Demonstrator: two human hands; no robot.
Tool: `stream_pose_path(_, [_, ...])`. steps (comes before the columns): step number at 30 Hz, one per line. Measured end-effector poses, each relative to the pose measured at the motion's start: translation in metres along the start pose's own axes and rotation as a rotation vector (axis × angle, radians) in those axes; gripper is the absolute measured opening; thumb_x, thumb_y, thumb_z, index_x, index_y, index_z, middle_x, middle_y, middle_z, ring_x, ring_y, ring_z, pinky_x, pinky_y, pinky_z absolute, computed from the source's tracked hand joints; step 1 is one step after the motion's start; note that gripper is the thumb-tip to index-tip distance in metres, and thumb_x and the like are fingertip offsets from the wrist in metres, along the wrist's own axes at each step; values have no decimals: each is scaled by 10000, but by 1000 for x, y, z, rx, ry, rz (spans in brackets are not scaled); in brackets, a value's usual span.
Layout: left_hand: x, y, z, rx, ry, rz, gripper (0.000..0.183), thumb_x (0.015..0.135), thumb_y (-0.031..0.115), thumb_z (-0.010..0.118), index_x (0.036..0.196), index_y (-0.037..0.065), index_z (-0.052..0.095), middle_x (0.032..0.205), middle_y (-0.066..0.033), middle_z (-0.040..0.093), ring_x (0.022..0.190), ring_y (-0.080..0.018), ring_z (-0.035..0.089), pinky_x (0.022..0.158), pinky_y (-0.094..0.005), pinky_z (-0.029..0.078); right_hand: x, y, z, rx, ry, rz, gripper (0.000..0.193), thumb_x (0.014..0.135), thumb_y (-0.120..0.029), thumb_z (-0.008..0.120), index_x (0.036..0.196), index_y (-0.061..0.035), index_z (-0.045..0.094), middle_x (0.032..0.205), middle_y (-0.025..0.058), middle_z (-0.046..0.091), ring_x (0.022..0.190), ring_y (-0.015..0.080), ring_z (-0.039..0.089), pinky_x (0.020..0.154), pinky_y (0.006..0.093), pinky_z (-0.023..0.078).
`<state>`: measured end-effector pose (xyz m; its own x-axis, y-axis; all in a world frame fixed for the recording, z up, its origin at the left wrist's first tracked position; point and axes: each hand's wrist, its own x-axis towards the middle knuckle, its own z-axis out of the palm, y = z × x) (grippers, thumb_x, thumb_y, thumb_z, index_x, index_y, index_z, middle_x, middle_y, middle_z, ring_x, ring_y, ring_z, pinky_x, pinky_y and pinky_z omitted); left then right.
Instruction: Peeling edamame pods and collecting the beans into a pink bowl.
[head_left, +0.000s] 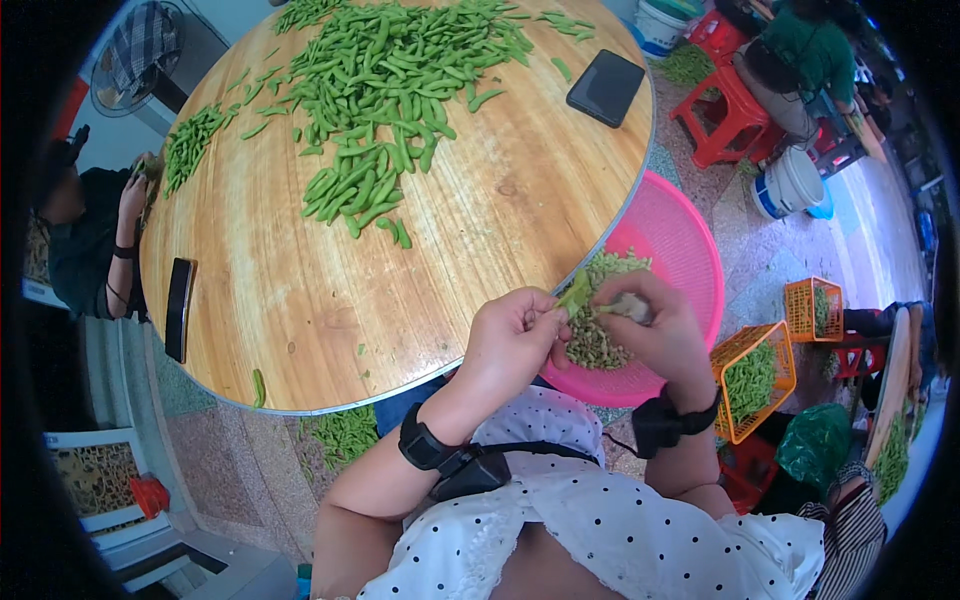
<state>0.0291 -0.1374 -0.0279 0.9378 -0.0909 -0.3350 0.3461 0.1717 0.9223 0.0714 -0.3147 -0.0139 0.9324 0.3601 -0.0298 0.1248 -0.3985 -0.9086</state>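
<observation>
The tabletop (pixel 470 270) is honey-brown with streaky wood grain and a silvery edge. At 11 o'clock, the heap of pods (pixel 385 90) is bright green; at 1 o'clock, the phone (pixel 605 88) is black. The basin (pixel 692 255) at 3 is hot pink, the beans (pixel 600 352) in it paler green. The stool (pixel 712 120) at 2 is red. At 5, the blouse (pixel 640 530) is white with black dots.

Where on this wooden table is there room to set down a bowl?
Mostly bare: the wide patch of tabletop between the pod heap and the near edge, with a few scraps; also the stretch between the heap and the left phone. Crowded: the far middle, under the heap, and the far left, with its smaller pile.
</observation>
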Motion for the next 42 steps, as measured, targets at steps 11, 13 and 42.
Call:
stream_pose_path(11, [-5, 7, 3, -75, 17, -50, 104, 866, 91, 517, 827, -4, 529, 638, -45, 561, 430, -80, 476, 391, -198, 363, -5, -7, 23, 3, 48, -55, 181, 689, -45, 669, 852, -26, 595, 734, 69, 565, 656, 145, 551, 581, 257, 426])
stream_pose_path(13, [-8, 8, 0, -75, 47, -49, 105, 870, 91, 509, 828, -3, 529, 634, -44, 553, 419, -75, 455, 385, -197, 350, -4, -16, 28, 44, 21, -89, 169, 701, -45, 665, 851, -27, 588, 740, 61, 570, 648, 127, 546, 576, 248, 424])
stream_pose_path(42, [57, 79, -183, 1389, 658, 194, 172, 715, 121, 627, 862, 32, 626, 814, -159, 567, 764, -335, 551, 674, -389, 453, 47, -31, 13, -46, -35, -7, 99, 737, -53, 636, 811, -4, 591, 655, -9, 555, 620, 61, 515, 556, 211, 407])
